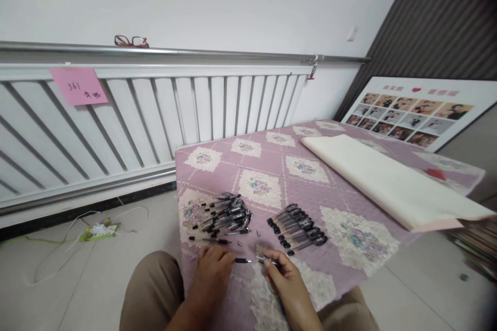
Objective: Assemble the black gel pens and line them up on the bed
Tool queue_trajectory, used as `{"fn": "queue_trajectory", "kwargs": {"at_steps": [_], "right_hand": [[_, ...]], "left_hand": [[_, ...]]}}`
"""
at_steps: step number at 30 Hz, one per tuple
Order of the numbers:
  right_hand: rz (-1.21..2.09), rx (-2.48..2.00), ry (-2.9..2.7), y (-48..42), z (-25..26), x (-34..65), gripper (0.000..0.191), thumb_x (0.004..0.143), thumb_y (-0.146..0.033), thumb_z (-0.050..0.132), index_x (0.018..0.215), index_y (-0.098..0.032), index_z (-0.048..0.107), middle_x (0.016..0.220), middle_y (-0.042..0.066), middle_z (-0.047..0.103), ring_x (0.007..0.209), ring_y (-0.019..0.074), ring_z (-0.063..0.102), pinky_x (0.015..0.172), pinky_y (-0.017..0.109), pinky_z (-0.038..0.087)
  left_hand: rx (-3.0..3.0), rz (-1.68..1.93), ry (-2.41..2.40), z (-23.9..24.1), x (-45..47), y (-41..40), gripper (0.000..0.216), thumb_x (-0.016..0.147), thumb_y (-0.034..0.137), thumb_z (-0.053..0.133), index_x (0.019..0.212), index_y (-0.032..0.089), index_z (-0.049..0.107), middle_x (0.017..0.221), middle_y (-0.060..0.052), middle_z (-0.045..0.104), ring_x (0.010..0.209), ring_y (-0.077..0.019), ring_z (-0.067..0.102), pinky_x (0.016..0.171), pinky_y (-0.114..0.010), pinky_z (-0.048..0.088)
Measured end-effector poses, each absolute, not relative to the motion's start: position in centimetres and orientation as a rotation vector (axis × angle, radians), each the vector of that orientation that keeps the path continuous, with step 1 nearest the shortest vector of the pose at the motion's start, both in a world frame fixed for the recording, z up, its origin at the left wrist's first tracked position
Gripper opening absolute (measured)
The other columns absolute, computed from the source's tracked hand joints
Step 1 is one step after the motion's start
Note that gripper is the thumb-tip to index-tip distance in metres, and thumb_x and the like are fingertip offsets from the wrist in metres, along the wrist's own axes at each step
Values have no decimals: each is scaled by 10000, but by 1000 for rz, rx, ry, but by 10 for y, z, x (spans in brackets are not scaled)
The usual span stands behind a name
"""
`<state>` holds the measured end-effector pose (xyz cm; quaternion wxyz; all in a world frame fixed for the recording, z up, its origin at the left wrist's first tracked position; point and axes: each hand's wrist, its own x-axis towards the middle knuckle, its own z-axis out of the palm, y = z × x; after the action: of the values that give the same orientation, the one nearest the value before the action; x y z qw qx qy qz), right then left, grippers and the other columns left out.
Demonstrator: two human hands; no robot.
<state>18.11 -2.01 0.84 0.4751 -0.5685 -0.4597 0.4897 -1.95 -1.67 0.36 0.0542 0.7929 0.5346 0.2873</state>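
My left hand rests on the pink quilted cloth near the table's front edge, fingers closed on a thin black pen refill that points right. My right hand is closed on a clear pen barrel, its end almost touching the refill tip. A loose heap of pen parts lies just beyond my left hand. A neat row of assembled black pens lies just beyond my right hand.
A folded cream sheet lies across the table's right side. A white radiator with a pink note stands behind. Red glasses sit on its top rail. A framed photo collage leans at right. A power strip lies on the floor.
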Motion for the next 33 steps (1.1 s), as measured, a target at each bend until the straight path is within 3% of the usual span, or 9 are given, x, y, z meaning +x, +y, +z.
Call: {"fn": "queue_trajectory", "kwargs": {"at_steps": [7, 13, 18, 33], "right_hand": [[1095, -1406, -1365, -22, 13, 183, 232, 733, -405, 607, 851, -214, 664, 782, 28, 664, 729, 186, 590, 660, 267, 464], [1127, -1443, -1281, -24, 9, 187, 256, 743, -418, 605, 884, -208, 646, 730, 10, 648, 639, 165, 569, 594, 250, 447], [1075, -1387, -1449, -23, 13, 184, 179, 750, -332, 605, 865, -209, 667, 835, 31, 674, 796, 196, 606, 732, 284, 458], [861, -1397, -1962, -29, 21, 164, 201, 766, -136, 512, 880, -232, 647, 868, 19, 640, 864, 182, 594, 779, 283, 429]], "left_hand": [[2427, 854, 1670, -1, -19, -16, 265, 817, 106, 520, 950, 284, 666, 898, -15, 661, 854, -191, 583, 881, -373, 343], [2375, 923, 1618, -2, -21, -16, 268, 822, 120, 521, 981, 293, 651, 920, -7, 657, 859, -186, 578, 908, -392, 315], [2386, 910, 1579, 3, -19, -19, 266, 821, 106, 522, 962, 291, 651, 921, -2, 650, 887, -186, 574, 905, -386, 324], [2473, 749, 1432, 4, -18, -22, 196, 845, 146, 557, 981, 276, 611, 911, 16, 658, 895, -186, 580, 971, -434, 297]]}}
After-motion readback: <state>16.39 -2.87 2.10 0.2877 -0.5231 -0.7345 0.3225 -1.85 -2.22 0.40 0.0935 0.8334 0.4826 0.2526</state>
